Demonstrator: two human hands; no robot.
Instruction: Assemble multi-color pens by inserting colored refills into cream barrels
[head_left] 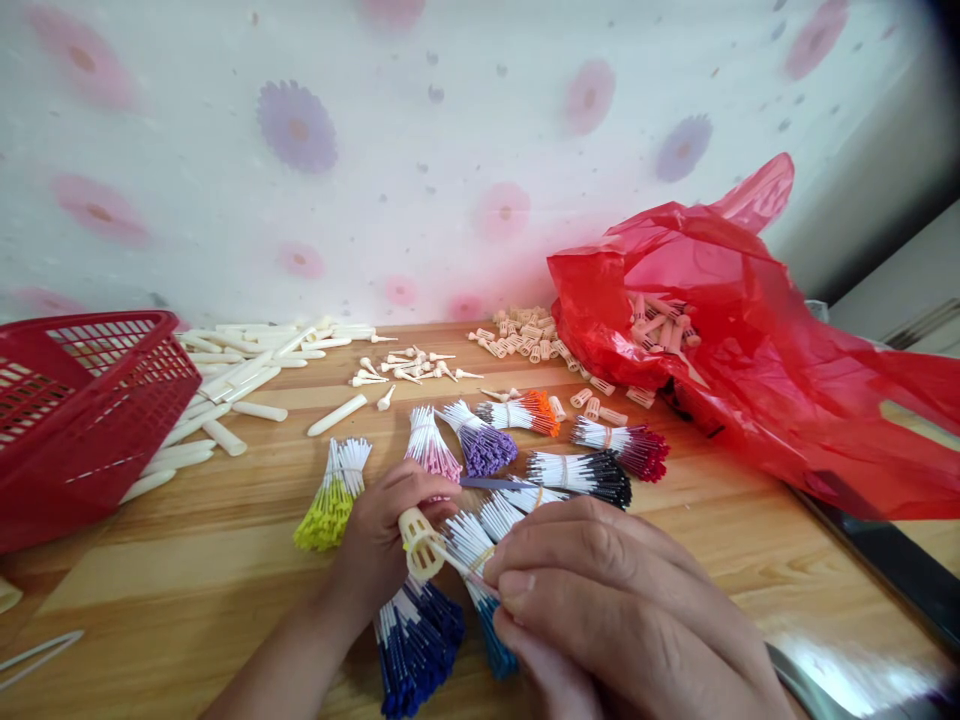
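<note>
My left hand (375, 530) is closed around a cream slotted plastic tube (421, 548), its open cage-like end facing me. My right hand (630, 600) pinches a thin white stick (457, 566) between thumb and fingers; the stick's far end is at the mouth of the tube, and I cannot tell how deep it reaches. A flat purple-grey strip (487, 483) runs right from my left fingertips; whether they hold it is unclear. Around my hands lie banded bundles of white sticks with coloured ends: yellow (326, 510), dark blue (420, 650), purple (487, 445) and black (581, 475).
A red basket (97, 400) stands left beside a pile of long cream tubes (240, 380). Small pointed cream pieces (412, 368) lie at the back, slotted pieces (525, 335) to their right. A red plastic bag (720, 300) with more pieces covers the right side, near a dark flat object (877, 560).
</note>
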